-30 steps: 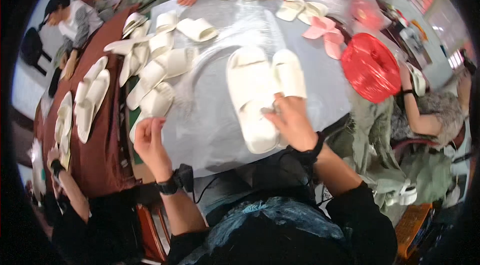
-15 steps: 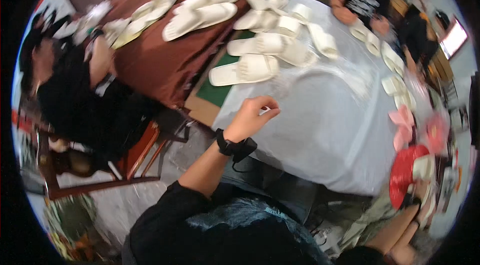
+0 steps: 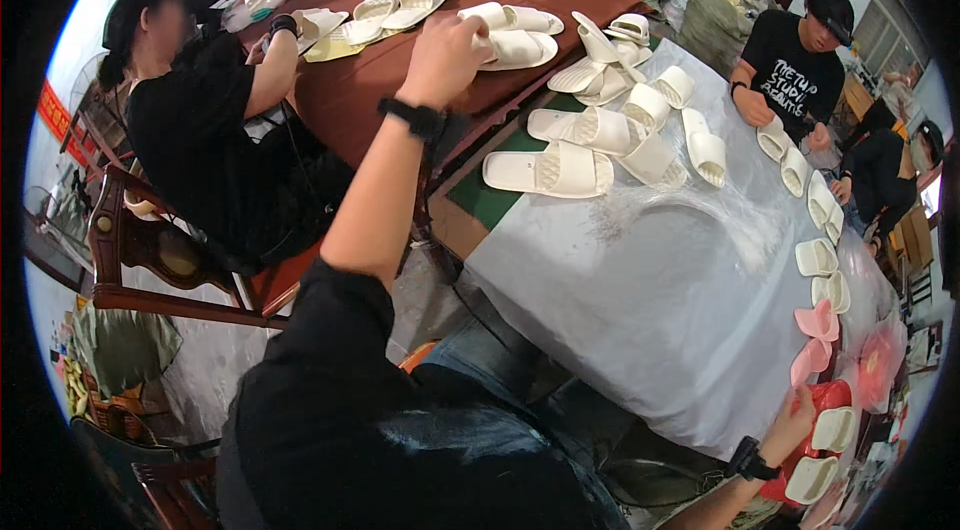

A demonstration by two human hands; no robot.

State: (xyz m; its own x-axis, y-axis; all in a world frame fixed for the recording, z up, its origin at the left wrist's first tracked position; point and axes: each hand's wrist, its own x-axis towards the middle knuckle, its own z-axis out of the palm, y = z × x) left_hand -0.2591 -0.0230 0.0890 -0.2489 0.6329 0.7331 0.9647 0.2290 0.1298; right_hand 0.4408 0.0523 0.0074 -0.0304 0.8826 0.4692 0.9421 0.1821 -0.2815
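Note:
My left hand (image 3: 443,62) reaches over the brown-covered table with its fingers bent round the near end of a white slipper (image 3: 528,51). A second white slipper (image 3: 532,20) lies just behind that one; both rest on the cloth. The fingertips are partly hidden. At the lower right, my right hand (image 3: 790,425) pinches the lower end of a pink slipper (image 3: 808,360) at the table edge. Close by that hand are a red bag or cushion (image 3: 832,395) and two white slippers (image 3: 833,428), (image 3: 811,479). Each of my wrists wears a black band.
More white slippers (image 3: 548,173) cluster on the far left part of the grey-covered table (image 3: 620,330). Others line its right edge, with clear plastic (image 3: 745,230) nearby. One person (image 3: 800,70) sits across; another (image 3: 190,120) handles slippers at left, beside a wooden chair (image 3: 160,260).
My left hand has moved from above the grey table's near left corner up to the slippers on the brown table. My right hand now shows at the pink slipper. The view has shifted.

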